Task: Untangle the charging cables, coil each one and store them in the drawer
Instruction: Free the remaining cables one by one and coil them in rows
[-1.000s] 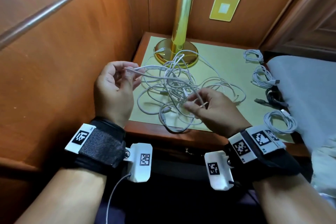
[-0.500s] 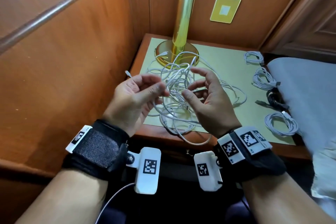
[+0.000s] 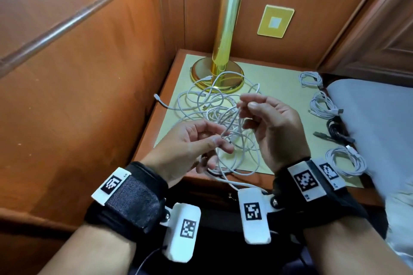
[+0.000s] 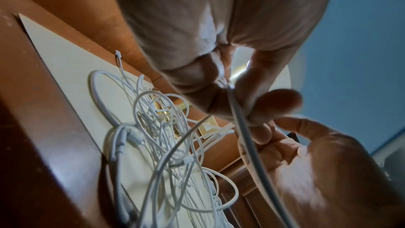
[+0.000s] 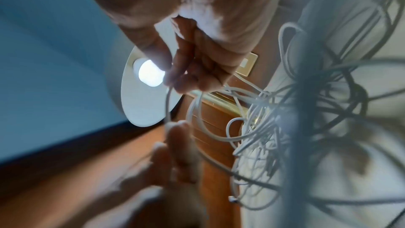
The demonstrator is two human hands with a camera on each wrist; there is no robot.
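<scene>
White cable between both hands' grip

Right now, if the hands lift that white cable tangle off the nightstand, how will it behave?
Likely floppy: the white cable tangle lies in loose sagging loops, and one strand droops over the nightstand edge. It will probably come up as a clump, since strands cross many times between the left hand and right hand. It looks light, and connectors may snag.

Ahead of you: brass lamp on nightstand; yellow wall plate behind; bed at right.
</scene>
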